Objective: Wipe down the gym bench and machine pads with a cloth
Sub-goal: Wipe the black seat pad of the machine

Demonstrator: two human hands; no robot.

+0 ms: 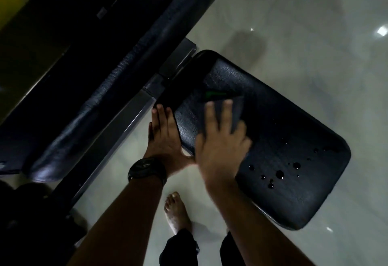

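Pad slants lower-right; right hand seemingly presses cloth.

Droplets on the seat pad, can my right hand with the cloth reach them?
Probably yes: right hand presses the cloth flat on the same seat pad, droplets beside it, nothing between.

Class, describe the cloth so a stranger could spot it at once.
Find the black seat pad above the pale floor. The right hand presses flat on a dark grey cloth there. It is the only greyer patch, away from the water droplets.
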